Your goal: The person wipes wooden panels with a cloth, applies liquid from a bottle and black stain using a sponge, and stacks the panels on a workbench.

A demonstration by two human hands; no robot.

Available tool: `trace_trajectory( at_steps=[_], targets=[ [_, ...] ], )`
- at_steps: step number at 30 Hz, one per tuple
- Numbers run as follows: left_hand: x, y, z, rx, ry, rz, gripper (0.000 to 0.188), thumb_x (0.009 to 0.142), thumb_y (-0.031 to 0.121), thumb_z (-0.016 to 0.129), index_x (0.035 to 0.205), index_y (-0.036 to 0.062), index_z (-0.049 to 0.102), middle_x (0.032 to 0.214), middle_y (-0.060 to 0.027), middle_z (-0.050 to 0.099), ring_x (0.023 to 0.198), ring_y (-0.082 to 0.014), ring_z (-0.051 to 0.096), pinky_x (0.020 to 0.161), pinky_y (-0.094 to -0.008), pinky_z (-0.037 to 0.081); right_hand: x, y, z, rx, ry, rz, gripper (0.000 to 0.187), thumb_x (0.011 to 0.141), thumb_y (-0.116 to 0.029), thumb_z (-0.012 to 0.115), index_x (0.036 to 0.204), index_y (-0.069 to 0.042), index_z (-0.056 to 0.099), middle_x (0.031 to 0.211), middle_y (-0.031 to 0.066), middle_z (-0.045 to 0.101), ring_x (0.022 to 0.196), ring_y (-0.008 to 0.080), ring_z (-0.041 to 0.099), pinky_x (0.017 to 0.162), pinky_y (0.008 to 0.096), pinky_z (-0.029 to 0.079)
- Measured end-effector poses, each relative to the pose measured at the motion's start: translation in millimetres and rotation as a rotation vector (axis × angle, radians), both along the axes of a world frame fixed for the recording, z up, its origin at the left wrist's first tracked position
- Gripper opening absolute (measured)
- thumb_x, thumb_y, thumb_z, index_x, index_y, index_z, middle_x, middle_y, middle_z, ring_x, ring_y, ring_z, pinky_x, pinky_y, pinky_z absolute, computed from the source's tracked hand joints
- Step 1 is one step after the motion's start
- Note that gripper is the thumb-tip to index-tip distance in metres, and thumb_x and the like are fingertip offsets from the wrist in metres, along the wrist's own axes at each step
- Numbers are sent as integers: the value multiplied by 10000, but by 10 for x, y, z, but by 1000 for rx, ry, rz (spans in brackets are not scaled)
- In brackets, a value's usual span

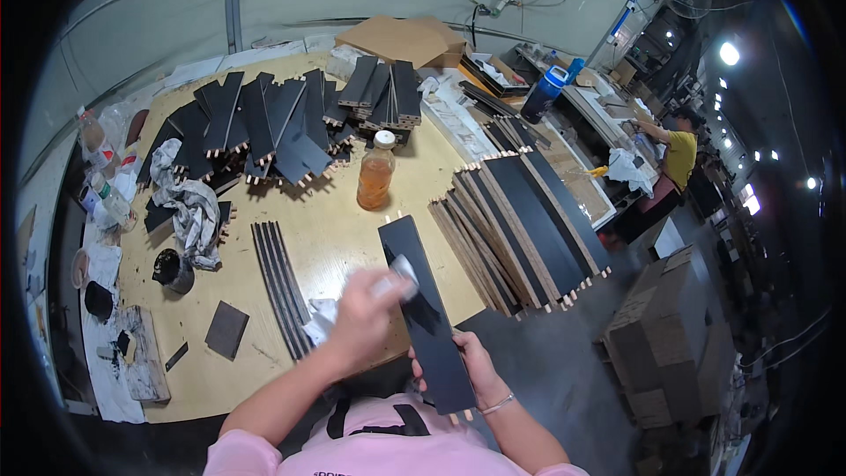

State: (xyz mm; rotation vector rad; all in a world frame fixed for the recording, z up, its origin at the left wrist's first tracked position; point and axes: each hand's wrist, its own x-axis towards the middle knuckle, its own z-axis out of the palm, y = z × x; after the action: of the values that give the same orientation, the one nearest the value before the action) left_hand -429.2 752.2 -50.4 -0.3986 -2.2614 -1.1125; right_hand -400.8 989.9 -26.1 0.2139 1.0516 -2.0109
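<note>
A long black board (441,358) with light dowel pegs at its ends lies tilted in front of me. Its near part extends past the table edge over my lap. My right hand (476,363) grips the board's edges near its lower end, fingers partly hidden beneath it. Blurred by motion, my left hand (366,307) is closed on a white wad (404,276), perhaps cloth or paper, against the board's upper face. A darker, shiny patch shows on the board just below the wad. Left of it lie several narrow dark strips (280,286) and a crumpled white cloth (322,318).
Stacked black boards (529,220) stand right of the table; more are heaped (282,123) at the back. A bottle of amber liquid (376,178), a stained rag (189,211), a dark pot (174,271) and a brown block (227,330) sit on the table. Another person (677,159) works far right.
</note>
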Motion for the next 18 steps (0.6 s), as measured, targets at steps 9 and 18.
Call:
trace_trajectory(
  at_steps=[9,18],
  targets=[
    [-255,48,316,39,71,149,378,800,-64,708,1113,122,811,1107,-150,749,1014,-396,708,889,-471,568,-283,273,-277,9,-39,237,710,1199,-589,282,1337,-14,676,1081,166,760,828,265,753,724,437,653],
    [-276,474,64,21,-67,-121,359,886,-23,644,1158,113,835,1177,-155,764,1178,-353,686,1004,-451,565,257,778,-434,-76,-143,-48,352,1141,-269,614,1297,18,744,1050,68,774,875,137,694,742,307,572]
  ],
)
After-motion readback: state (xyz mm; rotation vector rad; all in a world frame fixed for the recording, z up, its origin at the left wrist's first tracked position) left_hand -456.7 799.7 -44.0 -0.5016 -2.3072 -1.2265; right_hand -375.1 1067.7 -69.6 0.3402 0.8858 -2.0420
